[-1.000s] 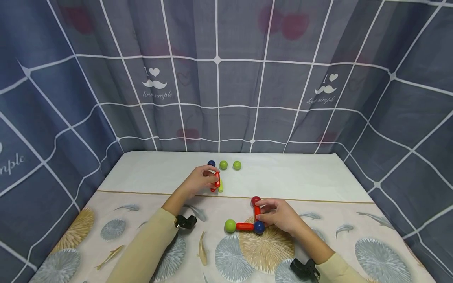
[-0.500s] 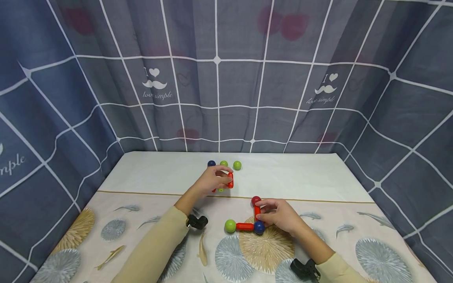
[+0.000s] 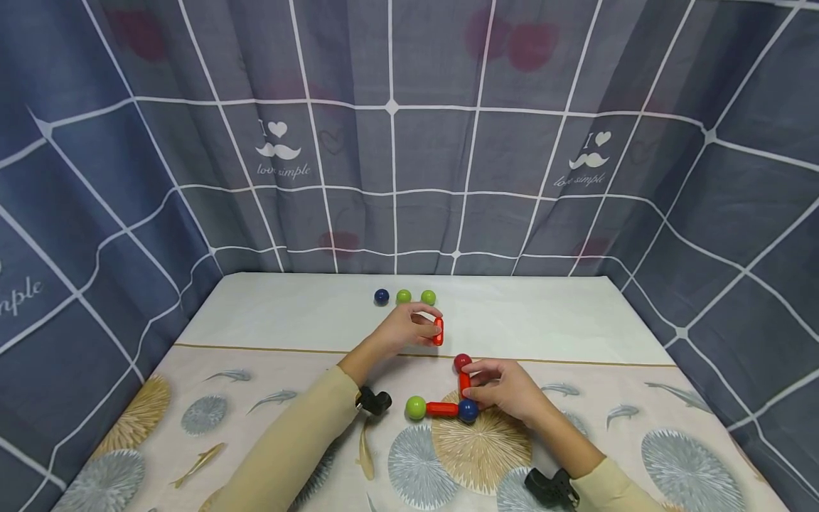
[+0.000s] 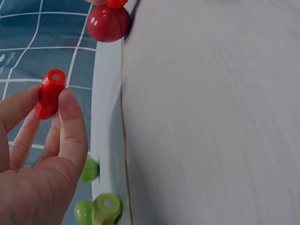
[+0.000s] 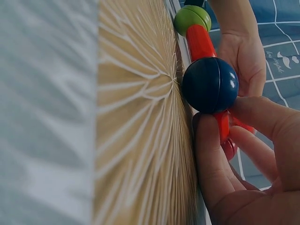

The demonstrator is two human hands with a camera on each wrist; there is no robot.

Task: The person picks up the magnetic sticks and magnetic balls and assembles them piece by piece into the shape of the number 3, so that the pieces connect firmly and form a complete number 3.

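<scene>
My left hand (image 3: 403, 328) pinches a short red magnetic rod (image 3: 438, 331) between thumb and fingers, held upright over the white strip; the rod's end with a small grey disc shows in the left wrist view. My right hand (image 3: 505, 387) grips another red rod (image 3: 464, 385) of an L-shaped piece on the patterned cloth. That rod runs from a red ball (image 3: 462, 363) at the back to a dark blue ball (image 3: 468, 411) at the corner. From the corner a second red rod (image 3: 442, 409) leads left to a green ball (image 3: 416, 407). Right fingertips lie right at the blue ball (image 5: 210, 85).
At the back of the white strip stand a dark blue ball (image 3: 381, 296), a green ball (image 3: 404, 296) and a second green ball (image 3: 429, 297). A green rod (image 4: 107, 208) shows low in the left wrist view. A checked curtain (image 3: 422, 156) encloses the back and sides.
My left hand has carried the red rod rightward, away from the rods lying below the back balls, toward the L-shaped piece. My right hand and that piece have stayed put.
</scene>
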